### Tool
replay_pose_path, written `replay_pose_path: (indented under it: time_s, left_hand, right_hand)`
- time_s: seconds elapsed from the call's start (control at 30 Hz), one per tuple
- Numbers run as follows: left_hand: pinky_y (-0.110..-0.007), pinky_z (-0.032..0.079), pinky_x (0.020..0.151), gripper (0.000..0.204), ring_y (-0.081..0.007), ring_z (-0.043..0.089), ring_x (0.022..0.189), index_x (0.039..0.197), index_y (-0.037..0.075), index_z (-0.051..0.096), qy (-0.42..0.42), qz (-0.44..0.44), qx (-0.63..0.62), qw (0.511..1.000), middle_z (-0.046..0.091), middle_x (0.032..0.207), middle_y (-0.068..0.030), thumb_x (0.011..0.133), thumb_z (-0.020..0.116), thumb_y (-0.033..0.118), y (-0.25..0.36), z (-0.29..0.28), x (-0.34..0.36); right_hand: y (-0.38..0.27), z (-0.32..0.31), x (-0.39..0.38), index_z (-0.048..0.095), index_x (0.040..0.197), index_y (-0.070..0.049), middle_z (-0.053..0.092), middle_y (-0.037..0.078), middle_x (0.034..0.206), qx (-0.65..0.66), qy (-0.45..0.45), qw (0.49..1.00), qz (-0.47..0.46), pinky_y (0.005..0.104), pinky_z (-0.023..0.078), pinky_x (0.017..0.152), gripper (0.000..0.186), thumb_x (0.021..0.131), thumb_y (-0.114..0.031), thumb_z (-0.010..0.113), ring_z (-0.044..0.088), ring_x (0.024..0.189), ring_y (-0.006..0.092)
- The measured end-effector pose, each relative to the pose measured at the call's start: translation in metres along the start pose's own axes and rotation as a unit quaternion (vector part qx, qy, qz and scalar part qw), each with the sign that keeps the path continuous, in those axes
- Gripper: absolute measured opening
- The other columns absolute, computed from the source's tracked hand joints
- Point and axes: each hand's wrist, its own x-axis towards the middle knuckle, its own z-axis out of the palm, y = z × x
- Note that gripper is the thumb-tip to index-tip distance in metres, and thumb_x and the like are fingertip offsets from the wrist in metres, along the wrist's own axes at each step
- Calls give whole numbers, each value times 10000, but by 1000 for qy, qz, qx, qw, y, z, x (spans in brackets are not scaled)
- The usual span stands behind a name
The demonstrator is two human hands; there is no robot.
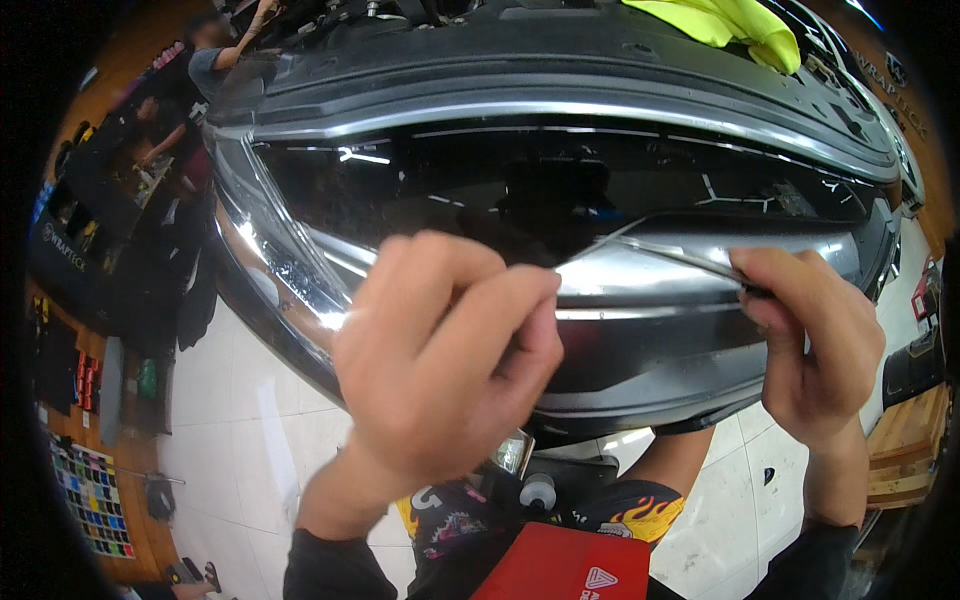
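Note:
A sheet of glossy black film [450,185] lies across the front panel of a car, with ceiling lights mirrored in it. Its lower edge is lifted into a peak between my hands, and shiny silver surface [650,278] shows beneath. My left hand [440,350] is closed in a pinch on the film's edge near the middle of the panel. Farther right, my right hand [815,340] pinches the same edge between thumb and fingers; a small dark bit shows at its fingertips, too unclear to name. Below both hands runs the dark lower bumper [660,355].
A yellow-green cloth [725,25] rests on the engine bay's edge. Against my lap are a red pouch [565,565] and a bottle [538,490]. Two people work at the far left, near a dark counter [90,260]. Wooden boards [912,440] stand at right.

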Motion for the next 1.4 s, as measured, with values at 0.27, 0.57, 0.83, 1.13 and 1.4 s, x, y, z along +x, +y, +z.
replay_pose_path:
  time_s: [0.27, 0.57, 0.83, 1.13, 1.4]
  left_hand:
    - [-254, 490, 566, 215, -158, 640, 684, 886, 16, 743, 28, -132, -14, 991, 646, 816, -80, 691, 780, -68, 23, 3, -8]
    - [-228, 454, 584, 205, -120, 573, 681, 872, 25, 702, 66, -181, -15, 981, 613, 854, -55, 706, 818, -8, 29, 13, -8]
    - [-220, 332, 557, 329, -71, 414, 659, 821, 55, 603, 39, -291, 21, 956, 503, 849, -7, 717, 909, 115, 39, 9, 8]
    - [-244, 399, 594, 201, -107, 498, 693, 857, 21, 666, 42, -303, 27, 952, 558, 839, -30, 780, 843, 77, 50, 9, 8]
    - [-250, 414, 612, 107, -117, 523, 704, 902, 19, 706, 77, -274, -14, 958, 578, 854, -40, 824, 777, 1, 46, 14, -5]
  right_hand:
    - [7, 7, 8, 694, 1029, 10, 636, 113, 728, -16, 12, 999, -43, 335, 480, 517, 363, 709, -69, 846, 614, 578, 251]
    - [10, 1, 5, 653, 1064, 29, 682, 186, 946, 34, -35, 998, -29, 310, 497, 608, 292, 784, 60, 731, 660, 741, 267]
    - [9, -4, -2, 681, 1054, 14, 662, 165, 887, 47, 5, 999, 2, 319, 505, 591, 278, 793, 14, 777, 656, 710, 274]
    - [10, -8, -16, 687, 1050, 7, 662, 169, 896, 66, 15, 998, 12, 321, 515, 610, 270, 793, 51, 756, 644, 711, 267]
    - [1, 4, -4, 697, 1056, 21, 660, 175, 915, 69, -8, 997, 13, 320, 522, 591, 336, 736, 122, 715, 669, 719, 276]
